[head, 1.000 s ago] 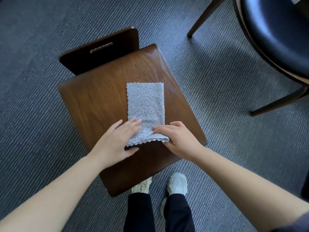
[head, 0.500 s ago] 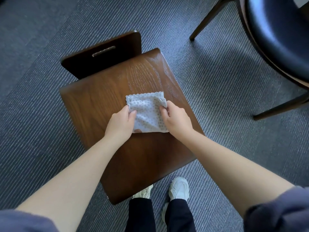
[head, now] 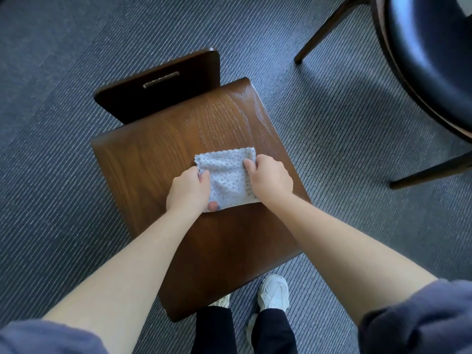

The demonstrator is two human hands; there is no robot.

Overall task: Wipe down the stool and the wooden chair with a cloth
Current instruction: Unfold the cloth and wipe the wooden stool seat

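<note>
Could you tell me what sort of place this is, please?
Likely an office or café seating area: ribbed grey carpet, a wooden chair with a cloth on it, and another chair with a black padded seat.

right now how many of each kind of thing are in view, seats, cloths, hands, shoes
seats: 2, wooden chair and black padded seat
cloths: 1, cloth
hands: 2, left hand and right hand, both gripping the cloth
shoes: 2, left shoe and right shoe
total: 7
</note>
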